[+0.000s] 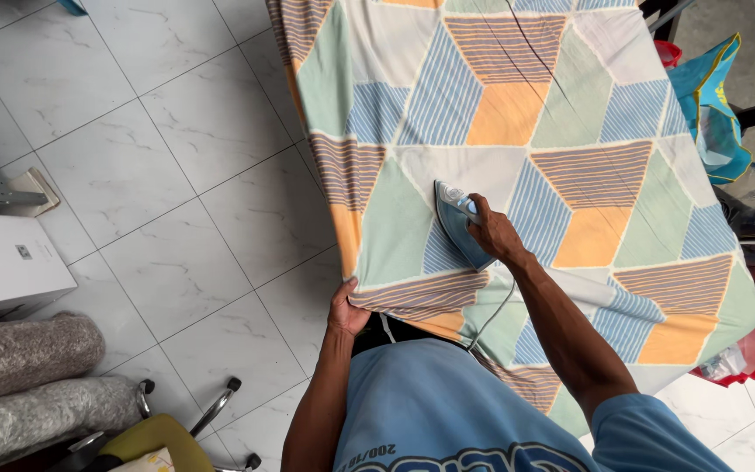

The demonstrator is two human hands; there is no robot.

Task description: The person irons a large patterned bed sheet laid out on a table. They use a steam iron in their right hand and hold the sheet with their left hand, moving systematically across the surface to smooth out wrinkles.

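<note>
Ironing in progress — right hand (493, 234) wrapped tight around blue steam iron (458, 223), pressed on patterned sheet (517, 140) near centre. Left hand (346, 308) pinching sheet edge at 7 o'clock. Smooth toward 12 o'clock — near edge seemingly not yet pressed.

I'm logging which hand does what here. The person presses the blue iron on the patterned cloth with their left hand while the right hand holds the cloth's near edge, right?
Not quite: the hands are swapped. In the head view, the right hand grips the blue iron on the patterned cloth, and the left hand holds the cloth's near edge.
</note>
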